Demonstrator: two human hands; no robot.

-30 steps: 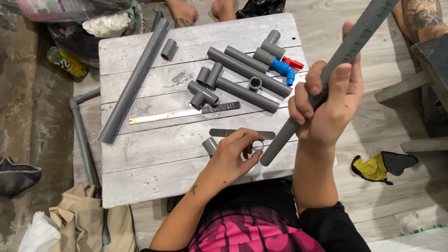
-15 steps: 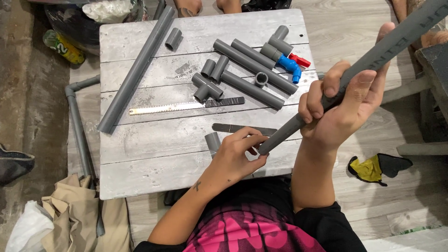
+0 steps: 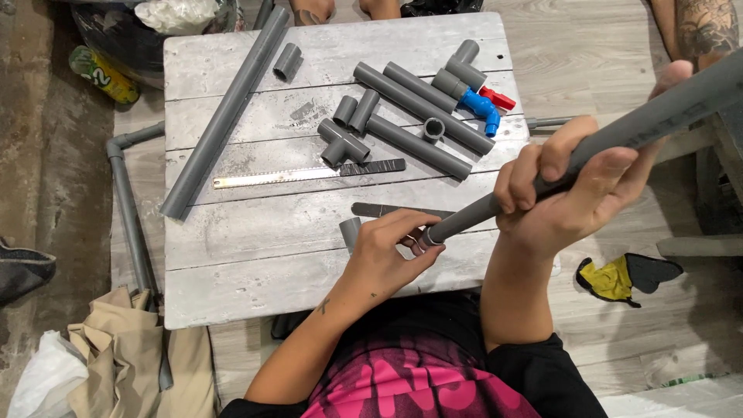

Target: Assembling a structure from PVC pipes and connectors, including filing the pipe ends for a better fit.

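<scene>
Grey pipe (image 3: 611, 139) slanting from upper right down over the near edge of the wooden table (image 3: 232, 255). Gripped mid-length by right hand (image 3: 573, 193), fingers curled tight around it. Lower end met by left hand (image 3: 387, 251), fingertips pinched close at the pipe mouth; anything held there too hidden to tell. Just beside: short grey coupling (image 3: 350, 231), dark blade (image 3: 395, 210). Farther back: steel ruler (image 3: 309, 173), loose pipe pieces, blue valve (image 3: 481, 104).

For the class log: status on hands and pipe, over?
Right hand gripping grey pipe. Left hand fingers at pipe's lower end. Short grey fitting beside left hand.
</scene>
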